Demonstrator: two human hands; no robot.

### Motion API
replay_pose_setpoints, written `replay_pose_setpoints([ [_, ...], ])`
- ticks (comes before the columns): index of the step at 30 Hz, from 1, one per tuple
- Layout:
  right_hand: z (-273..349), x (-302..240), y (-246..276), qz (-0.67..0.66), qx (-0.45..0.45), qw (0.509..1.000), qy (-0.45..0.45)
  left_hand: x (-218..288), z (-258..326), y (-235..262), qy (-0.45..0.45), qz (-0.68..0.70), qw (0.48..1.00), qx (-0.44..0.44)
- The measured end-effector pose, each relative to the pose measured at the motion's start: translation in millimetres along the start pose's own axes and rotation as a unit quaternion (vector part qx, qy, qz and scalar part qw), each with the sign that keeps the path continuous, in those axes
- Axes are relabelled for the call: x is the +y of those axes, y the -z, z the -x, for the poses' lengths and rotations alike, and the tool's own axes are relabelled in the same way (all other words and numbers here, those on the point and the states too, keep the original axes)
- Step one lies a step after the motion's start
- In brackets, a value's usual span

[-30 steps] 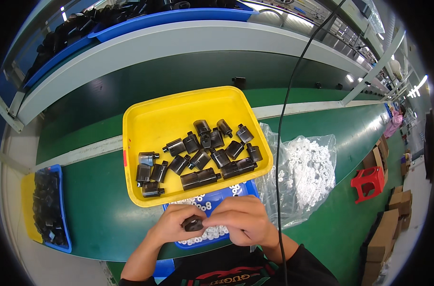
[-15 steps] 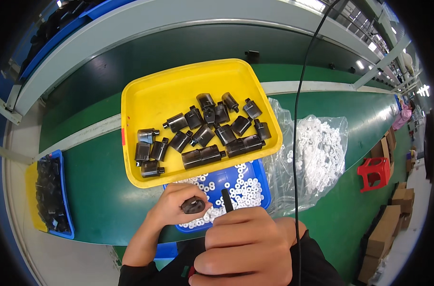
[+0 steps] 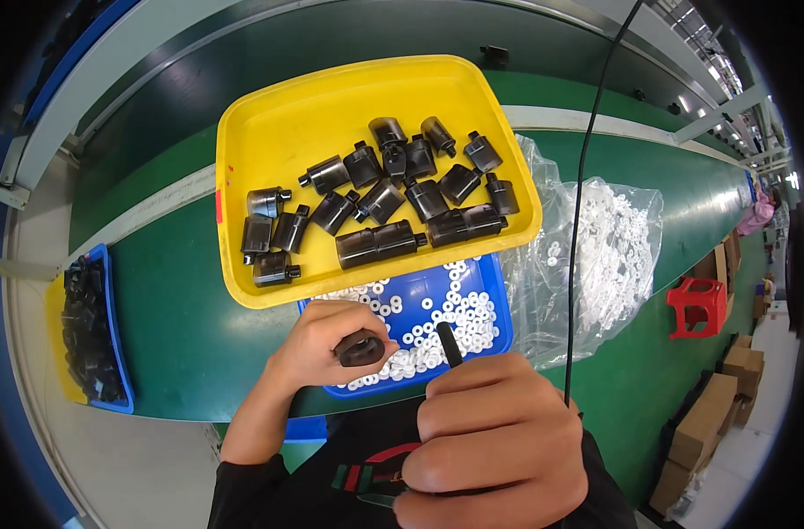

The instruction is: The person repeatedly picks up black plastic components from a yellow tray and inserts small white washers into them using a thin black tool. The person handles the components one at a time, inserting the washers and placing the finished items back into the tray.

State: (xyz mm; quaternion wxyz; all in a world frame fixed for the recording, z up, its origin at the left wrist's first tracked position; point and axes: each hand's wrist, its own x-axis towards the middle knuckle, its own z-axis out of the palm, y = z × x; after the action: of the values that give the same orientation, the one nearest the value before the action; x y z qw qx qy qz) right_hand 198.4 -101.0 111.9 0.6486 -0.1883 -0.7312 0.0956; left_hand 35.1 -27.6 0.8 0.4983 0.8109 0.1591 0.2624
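Note:
My left hand (image 3: 318, 342) is closed around a dark, smoky translucent part (image 3: 361, 349), its end facing up. My right hand (image 3: 499, 436) is a fist, large and close to the camera, wrapped round a slim black rod-like tool (image 3: 450, 344) whose tip sticks out above the fingers. The tool's lower part is hidden in the fist. Beyond both hands lies a blue tray (image 3: 411, 295) of small white ring washers (image 3: 463, 326). A yellow tray (image 3: 287, 106) overlaps its far edge and holds several dark translucent casings (image 3: 380, 203) with short necks.
A clear plastic bag (image 3: 609, 247) of white washers lies right of the trays on the green table (image 3: 177, 326). A black cable (image 3: 581, 203) hangs across the view. At the left stands a blue bin (image 3: 118, 353) of dark parts. A red stool (image 3: 697, 307) and cardboard boxes (image 3: 702, 419) are at the right.
The view has shifted, so the trays sit higher in the picture. My right hand and its tool appear a little farther right. Both hands keep their hold.

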Motion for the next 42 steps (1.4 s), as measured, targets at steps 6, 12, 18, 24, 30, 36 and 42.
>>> replay_pose_setpoints([
  [6, 9, -3, 10, -0.180, 0.014, 0.969, -0.169, -1, 2, 3, -0.006, -0.013, 1.000, 0.003],
  [12, 28, -1, 9, -0.300, 0.138, 0.879, -0.345, -2, -2, 2, 0.008, 0.007, 1.000, -0.013],
  [18, 39, 21, -13, -0.269, 0.147, 0.883, -0.355, -8, 5, -3, 0.024, 0.003, 1.000, 0.004],
  [24, 48, 29, -19, -0.261, 0.139, 0.888, -0.351, -10, 3, -6, -0.006, 0.003, 1.000, 0.022],
  [30, 54, 31, -26, -0.267, 0.144, 0.892, -0.334, -9, 5, -6, -0.014, -0.006, 1.000, 0.026],
  [36, 69, 37, -27, -0.236, 0.102, 0.916, -0.308, -3, 4, -2, 0.015, -0.044, 0.999, 0.010],
  [42, 72, 37, -31, -0.206, 0.103, 0.926, -0.298, 1, 5, 1, 0.019, -0.083, 0.996, 0.012],
])
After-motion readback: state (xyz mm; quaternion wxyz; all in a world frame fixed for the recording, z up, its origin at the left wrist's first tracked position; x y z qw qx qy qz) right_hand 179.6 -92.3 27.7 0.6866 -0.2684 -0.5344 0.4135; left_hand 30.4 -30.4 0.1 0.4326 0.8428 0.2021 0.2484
